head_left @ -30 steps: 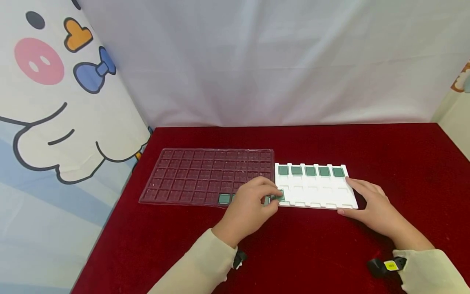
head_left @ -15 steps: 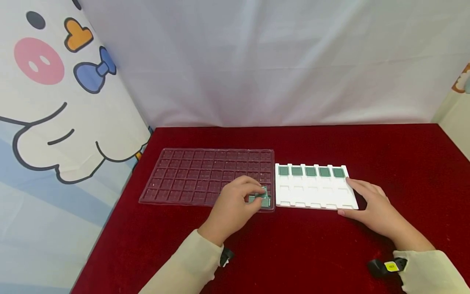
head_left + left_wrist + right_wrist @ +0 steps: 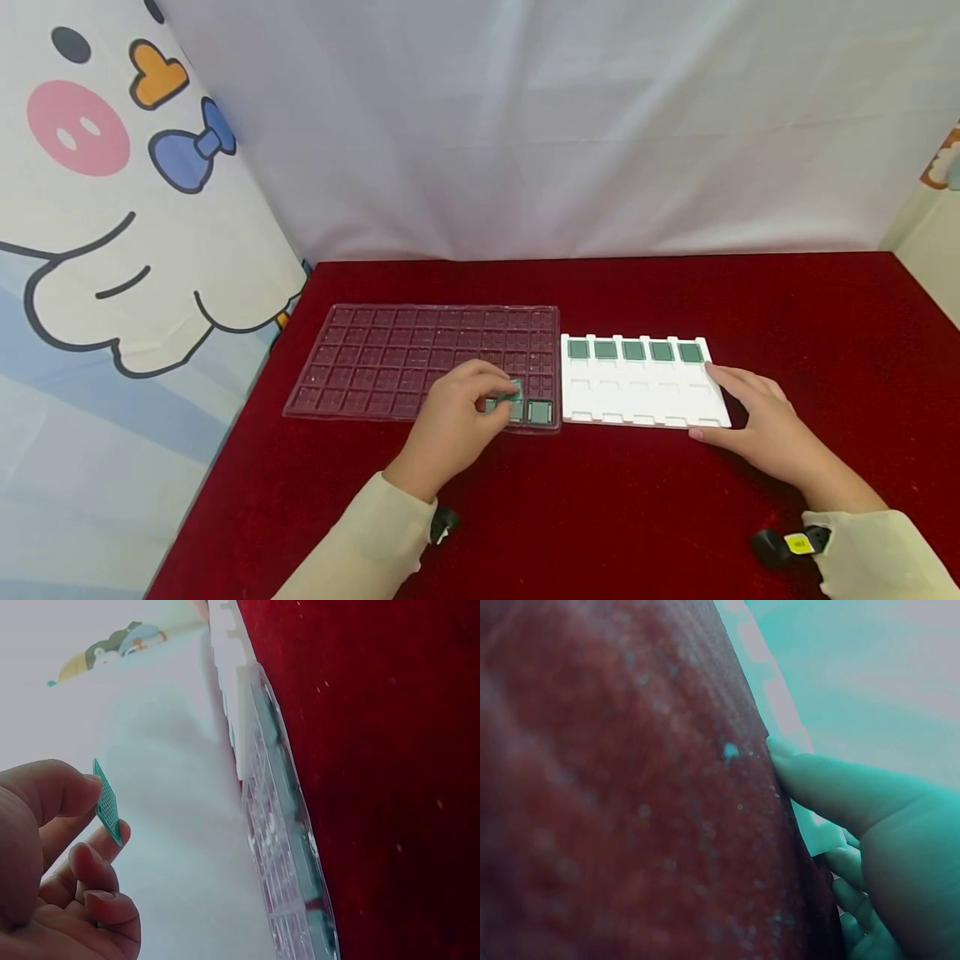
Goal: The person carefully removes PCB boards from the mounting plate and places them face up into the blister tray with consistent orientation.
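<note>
My left hand (image 3: 455, 408) pinches a small green square chip (image 3: 107, 802) between thumb and fingers; its dotted face shows in the left wrist view. The chip is held tilted above the near row of a clear plastic compartment tray (image 3: 375, 354). Several green chips lie in that row, one of them (image 3: 539, 412) in the near right corner pocket. My right hand (image 3: 765, 425) grips the right end of a white slotted tray (image 3: 645, 387), thumb at the near edge and fingertips at the right side. A line of several green chips (image 3: 633, 350) fills the white tray's far row.
Both trays lie side by side on a red cloth-covered table (image 3: 600, 508). A white curtain (image 3: 562, 125) hangs behind it, and a printed cartoon cloth (image 3: 112, 275) hangs on the left. Each wrist wears a small black device (image 3: 772, 546).
My left hand has moved left with the chip, from the white tray's left edge to over the clear tray, uncovering the corner chip. My right hand stays in place.
</note>
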`<state>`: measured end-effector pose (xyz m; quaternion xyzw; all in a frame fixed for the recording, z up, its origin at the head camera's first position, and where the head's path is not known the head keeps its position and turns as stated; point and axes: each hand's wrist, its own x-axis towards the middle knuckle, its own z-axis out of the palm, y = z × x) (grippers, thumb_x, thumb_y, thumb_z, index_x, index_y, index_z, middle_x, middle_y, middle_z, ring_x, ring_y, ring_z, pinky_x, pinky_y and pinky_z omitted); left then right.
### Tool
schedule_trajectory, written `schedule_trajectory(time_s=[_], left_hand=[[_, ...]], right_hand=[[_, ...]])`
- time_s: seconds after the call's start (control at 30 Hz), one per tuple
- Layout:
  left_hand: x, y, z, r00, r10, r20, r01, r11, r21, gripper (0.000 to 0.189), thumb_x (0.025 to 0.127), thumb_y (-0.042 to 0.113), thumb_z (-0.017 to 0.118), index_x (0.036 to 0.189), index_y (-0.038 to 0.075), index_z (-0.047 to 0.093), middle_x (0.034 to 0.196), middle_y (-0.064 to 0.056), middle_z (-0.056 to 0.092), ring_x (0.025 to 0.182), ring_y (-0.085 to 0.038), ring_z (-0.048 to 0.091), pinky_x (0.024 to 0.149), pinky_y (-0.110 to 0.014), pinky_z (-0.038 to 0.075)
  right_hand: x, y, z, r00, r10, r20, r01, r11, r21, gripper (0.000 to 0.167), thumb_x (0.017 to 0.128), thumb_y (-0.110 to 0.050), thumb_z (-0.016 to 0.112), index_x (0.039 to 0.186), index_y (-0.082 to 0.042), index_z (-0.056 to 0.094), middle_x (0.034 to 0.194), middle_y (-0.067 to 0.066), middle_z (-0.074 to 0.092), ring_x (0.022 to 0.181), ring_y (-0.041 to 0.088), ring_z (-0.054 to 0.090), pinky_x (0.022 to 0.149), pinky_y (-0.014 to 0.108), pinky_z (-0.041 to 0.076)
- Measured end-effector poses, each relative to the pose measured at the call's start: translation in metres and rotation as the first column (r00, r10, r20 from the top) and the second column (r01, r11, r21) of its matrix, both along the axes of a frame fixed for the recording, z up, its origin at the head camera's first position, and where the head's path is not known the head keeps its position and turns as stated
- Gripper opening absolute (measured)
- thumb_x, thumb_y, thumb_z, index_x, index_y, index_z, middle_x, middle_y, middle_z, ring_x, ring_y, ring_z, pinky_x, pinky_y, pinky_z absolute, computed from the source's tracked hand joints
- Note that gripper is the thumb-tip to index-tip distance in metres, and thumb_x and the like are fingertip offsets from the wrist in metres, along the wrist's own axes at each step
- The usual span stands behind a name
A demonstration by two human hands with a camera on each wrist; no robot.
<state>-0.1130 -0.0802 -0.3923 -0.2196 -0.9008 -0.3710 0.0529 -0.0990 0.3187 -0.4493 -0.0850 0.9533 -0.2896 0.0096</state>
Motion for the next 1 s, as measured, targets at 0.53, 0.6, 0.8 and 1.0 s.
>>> schedule_trajectory(time_s=[0.53,0.6,0.8,1.0], left_hand=[[-0.001,-0.019,0.001,0.998,0.061,0.0,-0.061,0.998,-0.017,0.018,0.092,0.008,0.076,0.106,0.017,0.081,0.116,0.009,0.067,0.08,-0.009,0.054,0.066,-0.027,0.051],[-0.001,-0.022,0.001,0.997,0.072,0.0,-0.072,0.997,-0.013,0.019,0.092,0.007,0.075,0.106,0.017,0.081,0.116,0.009,0.067,0.08,-0.01,0.056,0.067,-0.027,0.051],[-0.003,-0.031,0.001,0.995,0.102,-0.007,-0.102,0.995,-0.018,0.018,0.091,0.007,0.075,0.105,0.017,0.081,0.116,0.008,0.068,0.077,-0.01,0.055,0.065,-0.027,0.05],[-0.005,-0.041,0.002,0.994,0.106,-0.005,-0.106,0.994,-0.016,0.018,0.092,0.007,0.074,0.106,0.016,0.081,0.117,0.007,0.067,0.073,-0.009,0.052,0.061,-0.028,0.048]], right_hand=[[0.0,0.0,0.0,1.0,-0.004,0.011,0.004,1.0,0.007,0.102,0.08,-0.041,0.089,0.156,0.002,0.037,0.152,0.031,0.038,0.135,0.055,0.027,0.103,0.071,0.028],[0.0,0.0,0.001,1.0,-0.005,0.014,0.005,1.0,0.008,0.102,0.08,-0.042,0.088,0.157,0.002,0.036,0.152,0.031,0.037,0.135,0.055,0.027,0.103,0.072,0.028],[-0.001,0.0,0.001,1.0,-0.009,0.017,0.009,1.0,0.007,0.103,0.08,-0.042,0.088,0.157,0.002,0.036,0.153,0.031,0.037,0.135,0.055,0.026,0.103,0.071,0.028],[-0.001,0.0,0.0,1.0,-0.011,0.019,0.011,1.0,0.009,0.103,0.08,-0.042,0.089,0.157,0.002,0.036,0.153,0.031,0.037,0.135,0.055,0.026,0.103,0.072,0.028]])
